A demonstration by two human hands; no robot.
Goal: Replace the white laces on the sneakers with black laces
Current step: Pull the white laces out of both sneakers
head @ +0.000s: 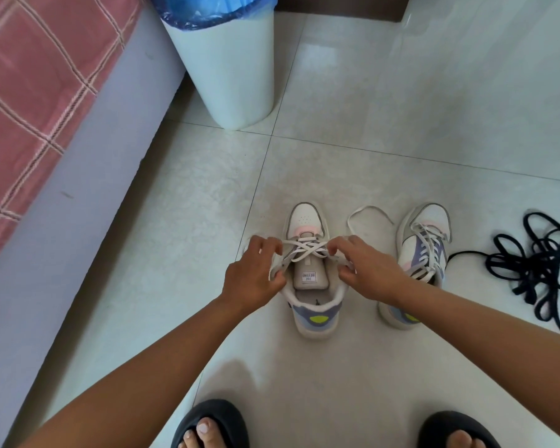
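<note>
Both hands pinched the white lace [306,248] across the near sneaker [311,270], left hand [256,273] and right hand [365,270] flanking its toe-to-heel axis.

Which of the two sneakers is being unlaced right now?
The left sneaker, between both hands, left hand and right hand, which pinch its white lace. The right sneaker stands untouched beside it.

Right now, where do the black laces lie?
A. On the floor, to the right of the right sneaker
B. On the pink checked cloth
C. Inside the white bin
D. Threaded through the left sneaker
A: the black laces lie in a loose tangle on the floor tiles, to the right of the right sneaker; the left sneaker, which both hands work on, carries white laces.
</note>
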